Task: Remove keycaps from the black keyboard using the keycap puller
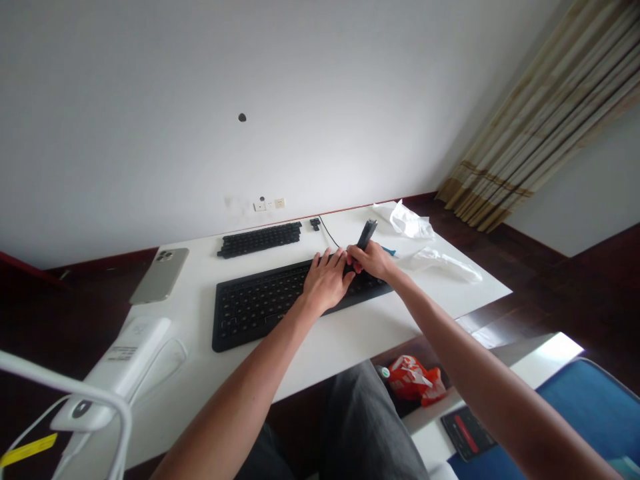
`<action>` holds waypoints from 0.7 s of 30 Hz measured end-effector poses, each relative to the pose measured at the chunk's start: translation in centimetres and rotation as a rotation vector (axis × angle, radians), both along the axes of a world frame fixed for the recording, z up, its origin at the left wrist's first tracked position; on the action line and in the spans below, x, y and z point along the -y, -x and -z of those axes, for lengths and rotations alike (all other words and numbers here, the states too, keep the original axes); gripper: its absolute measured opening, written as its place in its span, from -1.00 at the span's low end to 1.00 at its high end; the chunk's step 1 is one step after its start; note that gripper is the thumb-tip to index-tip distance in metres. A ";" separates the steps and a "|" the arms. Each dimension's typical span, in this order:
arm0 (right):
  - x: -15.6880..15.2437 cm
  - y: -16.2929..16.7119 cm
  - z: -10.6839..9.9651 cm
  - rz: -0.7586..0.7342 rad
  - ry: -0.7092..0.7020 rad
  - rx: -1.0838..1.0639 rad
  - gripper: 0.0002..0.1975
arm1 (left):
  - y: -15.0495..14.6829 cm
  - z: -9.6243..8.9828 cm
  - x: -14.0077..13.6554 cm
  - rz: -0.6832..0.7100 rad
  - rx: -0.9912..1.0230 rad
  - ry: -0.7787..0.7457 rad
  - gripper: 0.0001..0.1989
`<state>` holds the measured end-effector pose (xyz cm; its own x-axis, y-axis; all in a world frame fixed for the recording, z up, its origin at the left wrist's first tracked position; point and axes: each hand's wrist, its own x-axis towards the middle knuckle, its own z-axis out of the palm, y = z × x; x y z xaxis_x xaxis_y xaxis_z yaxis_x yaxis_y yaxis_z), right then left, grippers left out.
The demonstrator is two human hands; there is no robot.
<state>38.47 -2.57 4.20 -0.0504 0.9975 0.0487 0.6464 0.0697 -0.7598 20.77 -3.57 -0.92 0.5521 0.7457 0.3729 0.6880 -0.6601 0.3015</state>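
A black keyboard (260,308) lies on the white table, its bare key posts showing where caps are off. My left hand (327,277) rests flat on its right half, fingers spread out. Close beside it, my right hand (370,259) is closed around a slim black tool (367,231) that points up out of the fist. The tool's lower end is hidden by my fingers, so its kind cannot be made out. Behind the keyboard, black keycaps (260,240) are laid out in rows, with a small cluster of keycaps (315,224) to their right.
At the left are a phone (160,275) and a white power strip (117,367) with cables. Clear plastic bags (410,220) lie at the right, near a blue item (389,251). An orange bag (415,380) sits in an open drawer below.
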 end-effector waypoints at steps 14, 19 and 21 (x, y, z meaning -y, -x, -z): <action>-1.0 1.9 -1.8 0.118 0.191 0.135 -0.63 | -0.2 -0.2 0.1 -0.044 -0.126 -0.012 -0.47; -1.4 1.8 -2.3 0.063 0.210 0.220 -0.63 | -0.1 -0.3 -0.1 -0.033 -0.074 0.014 -0.51; -1.2 1.4 -2.4 0.072 0.188 0.253 -0.62 | -0.1 -0.4 -0.3 -0.033 -0.036 0.019 -0.52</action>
